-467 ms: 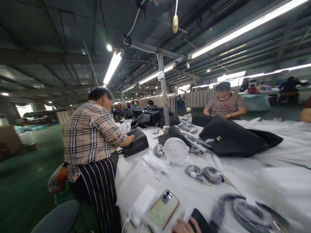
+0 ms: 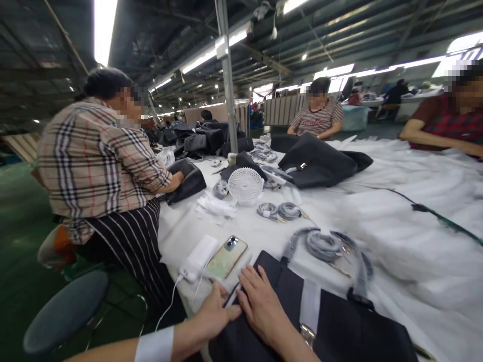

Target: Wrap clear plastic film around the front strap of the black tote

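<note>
A black handbag (image 2: 354, 327) lies on the table in front of me, with a wrapped handle (image 2: 364, 269) and a gold-coloured clasp (image 2: 307, 334) under a pale strip. My left hand (image 2: 217, 309) is closed at the bag's left edge, thumb over the top; its other fingers are partly hidden. Flat on the bag's left end rests my right hand (image 2: 260, 301), fingers stretched toward that same edge. Just beyond both hands is a phone (image 2: 227, 256), beside a white power bank (image 2: 198, 256) with a cable.
Coiled grey straps (image 2: 322, 245) lie beyond the bag, with a white fan (image 2: 246, 186) and white slips (image 2: 215, 205) farther back. A metal post (image 2: 228, 80) rises from the table. Co-workers handle black bags (image 2: 186, 181) across and to the left. A stool (image 2: 66, 311) stands lower left.
My view has tilted down and turned right, bringing the handbag and both my hands into sight. Earlier only one hand's fingertips showed, at the bottom edge by a black piece.
</note>
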### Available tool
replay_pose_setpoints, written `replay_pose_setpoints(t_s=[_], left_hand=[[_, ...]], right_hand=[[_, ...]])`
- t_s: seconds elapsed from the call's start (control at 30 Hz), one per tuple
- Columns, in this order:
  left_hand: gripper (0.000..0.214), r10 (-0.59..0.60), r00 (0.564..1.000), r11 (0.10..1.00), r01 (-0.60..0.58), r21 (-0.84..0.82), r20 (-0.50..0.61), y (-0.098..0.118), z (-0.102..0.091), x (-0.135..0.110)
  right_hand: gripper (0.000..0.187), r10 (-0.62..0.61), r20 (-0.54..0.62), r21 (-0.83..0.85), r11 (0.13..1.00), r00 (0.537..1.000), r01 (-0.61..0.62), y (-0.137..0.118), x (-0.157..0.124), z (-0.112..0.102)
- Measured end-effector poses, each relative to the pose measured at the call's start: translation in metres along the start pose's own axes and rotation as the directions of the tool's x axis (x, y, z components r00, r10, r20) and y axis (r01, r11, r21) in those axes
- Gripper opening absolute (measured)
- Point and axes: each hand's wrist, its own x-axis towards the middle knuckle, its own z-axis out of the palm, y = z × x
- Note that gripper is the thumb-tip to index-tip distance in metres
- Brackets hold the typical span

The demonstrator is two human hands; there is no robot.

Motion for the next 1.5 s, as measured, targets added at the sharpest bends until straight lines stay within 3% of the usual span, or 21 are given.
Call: replay_pose_setpoints(t_s=[0.1, 0.2, 0.23, 0.3, 0.37, 0.43, 0.53, 0.6, 0.73, 0.83, 0.9, 1.0, 1.07, 1.13, 1.27, 1.4, 1.5], left_hand=[[0.026, 0.032, 0.999, 0.958, -0.028, 0.284, -0.008, 0.01, -0.021, -0.012], [0.031, 0.271, 0.962, 0.834, -0.229, 0.502, -0.011, 0.032, -0.031, -0.029], [0.037, 0.391, 0.92, 0.783, -0.326, 0.529, -0.012, 0.038, -0.028, -0.032], [0.053, 0.624, 0.781, 0.642, -0.534, 0.55, 0.03, 0.042, -0.014, -0.034], [0.074, 0.76, 0.644, 0.496, -0.663, 0.561, 0.09, 0.037, 0.007, -0.03], [0.089, 0.804, 0.587, 0.415, -0.672, 0.613, 0.099, 0.025, 0.026, -0.022], [0.101, 0.807, 0.587, 0.386, -0.611, 0.691, 0.069, 0.009, 0.041, -0.01], [0.104, 0.794, 0.603, 0.367, -0.581, 0.726, 0.081, 0.005, 0.044, -0.006], [0.102, 0.762, 0.64, 0.348, -0.536, 0.769, 0.101, 0.005, 0.043, -0.004], [0.093, 0.757, 0.647, 0.363, -0.529, 0.767, 0.088, 0.004, 0.043, -0.002], [0.089, 0.754, 0.652, 0.373, -0.528, 0.763, 0.083, 0.004, 0.044, -0.002], [0.086, 0.753, 0.652, 0.371, -0.526, 0.765, 0.083, 0.004, 0.045, -0.004], [0.084, 0.752, 0.655, 0.366, -0.511, 0.777, 0.076, 0.005, 0.045, -0.007], [0.083, 0.748, 0.66, 0.355, -0.486, 0.799, 0.069, 0.005, 0.046, -0.009], [0.079, 0.763, 0.64, 0.29, -0.466, 0.836, 0.092, 0.009, 0.045, -0.012], [0.076, 0.787, 0.605, 0.25, -0.485, 0.838, 0.115, 0.019, 0.051, -0.018], [0.074, 0.814, 0.529, 0.148, -0.588, 0.796, 0.24, 0.021, 0.065, -0.022]], right_hand=[[0.032, 0.007, 0.084, -0.017, 1.0, 0.996, -0.006, 0.004, 0.0, 0.003], [0.037, 0.024, 0.127, -0.01, 1.0, 0.992, -0.023, 0.01, -0.003, 0.013], [0.038, 0.024, 0.141, 0.004, 1.0, 0.99, -0.025, 0.011, -0.005, 0.016], [0.043, 0.031, 0.152, 0.042, 0.998, 0.988, -0.038, 0.014, -0.008, 0.023], [0.05, 0.023, 0.166, 0.1, 0.994, 0.986, -0.04, 0.017, -0.011, 0.028], [0.059, 0.034, 0.184, 0.182, 0.981, 0.982, -0.068, 0.02, -0.013, 0.03], [0.055, 0.133, 0.131, 0.36, 0.917, 0.982, -0.172, 0.026, -0.014, 0.029], [0.047, 0.289, 0.037, 0.475, 0.837, 0.957, -0.271, 0.03, -0.013, 0.026], [0.044, 0.59, -0.071, 0.593, 0.674, 0.805, -0.441, 0.036, -0.004, 0.015], [0.044, 0.67, -0.102, 0.664, 0.597, 0.736, -0.451, 0.04, 0.007, 0.001], [0.044, 0.695, -0.101, 0.683, 0.569, 0.712, -0.458, 0.041, 0.013, -0.02], [0.042, 0.646, -0.071, 0.495, 0.684, 0.76, -0.535, 0.034, 0.005, -0.066], [0.044, 0.574, -0.023, 0.252, 0.796, 0.819, -0.551, 0.021, -0.015, -0.094], [0.049, 0.528, 0.056, 0.016, 0.848, 0.847, -0.53, 0.002, -0.045, -0.107], [0.055, 0.525, 0.245, -0.281, 0.843, 0.815, -0.459, -0.033, -0.105, -0.086], [0.056, 0.537, 0.21, -0.349, 0.822, 0.817, -0.45, -0.046, -0.131, -0.059], [0.058, 0.508, 0.203, -0.306, 0.845, 0.837, -0.438, -0.049, -0.132, -0.058]])
